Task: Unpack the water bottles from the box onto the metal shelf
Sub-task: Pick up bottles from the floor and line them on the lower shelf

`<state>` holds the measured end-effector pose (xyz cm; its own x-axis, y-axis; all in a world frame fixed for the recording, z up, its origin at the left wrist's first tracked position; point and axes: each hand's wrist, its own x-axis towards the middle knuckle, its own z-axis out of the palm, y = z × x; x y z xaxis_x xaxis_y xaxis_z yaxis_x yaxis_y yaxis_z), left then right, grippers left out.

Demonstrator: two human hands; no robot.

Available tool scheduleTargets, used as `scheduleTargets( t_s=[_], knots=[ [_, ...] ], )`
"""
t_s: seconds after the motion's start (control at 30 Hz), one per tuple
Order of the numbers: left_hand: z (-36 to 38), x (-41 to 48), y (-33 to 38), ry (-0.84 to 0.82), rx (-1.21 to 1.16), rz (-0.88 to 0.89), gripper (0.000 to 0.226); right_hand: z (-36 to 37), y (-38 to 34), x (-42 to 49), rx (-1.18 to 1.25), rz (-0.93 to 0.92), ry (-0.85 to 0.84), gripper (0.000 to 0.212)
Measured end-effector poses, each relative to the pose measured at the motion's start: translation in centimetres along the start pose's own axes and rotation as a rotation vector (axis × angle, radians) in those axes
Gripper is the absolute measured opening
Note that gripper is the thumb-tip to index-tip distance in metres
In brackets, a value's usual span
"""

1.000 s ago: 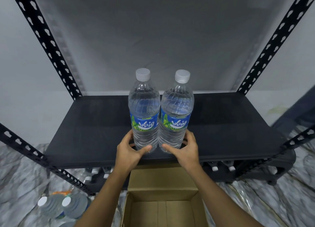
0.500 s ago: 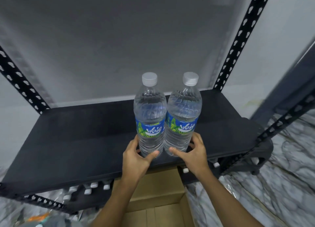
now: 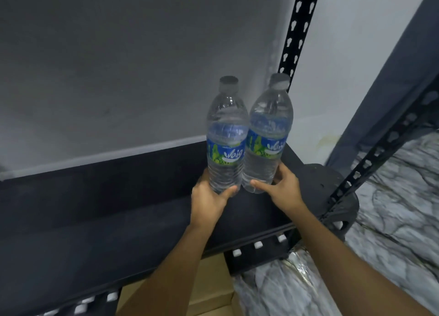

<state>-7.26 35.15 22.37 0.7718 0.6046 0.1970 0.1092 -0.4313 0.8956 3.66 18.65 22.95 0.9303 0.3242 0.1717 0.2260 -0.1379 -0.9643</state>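
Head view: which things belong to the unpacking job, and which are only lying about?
Job: left water bottle in left hand; right water bottle in right hand; metal shelf; cardboard box.
Only around: marble floor; grey wall.

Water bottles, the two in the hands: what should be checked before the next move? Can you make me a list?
1. Left hand grips the left bottle low down: ok.
2. Right hand grips the right bottle low down: ok.
3. Both caps on: ok, though blurred.
4. Both bottles upright: not ok, the right bottle leans toward the post.
5. Bottle bottoms set down on the shelf: cannot tell, the hands hide them.
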Motion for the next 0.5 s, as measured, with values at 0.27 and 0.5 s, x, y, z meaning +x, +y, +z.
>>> scheduleTargets(
  t_s=[0.27, 0.5],
  knots=[
    [3.4, 7.4, 0.8, 0.017, 0.056, -0.051, 0.066, 0.3, 1.8, 8.8, 0.107, 0.06, -0.005, 0.068],
    [4.8, 12.0, 0.7, 0.049, 0.103, -0.028, 0.062, 1.4, 2.8, 14.4, -0.049, 0.061, -0.032, 0.065]
  ],
)
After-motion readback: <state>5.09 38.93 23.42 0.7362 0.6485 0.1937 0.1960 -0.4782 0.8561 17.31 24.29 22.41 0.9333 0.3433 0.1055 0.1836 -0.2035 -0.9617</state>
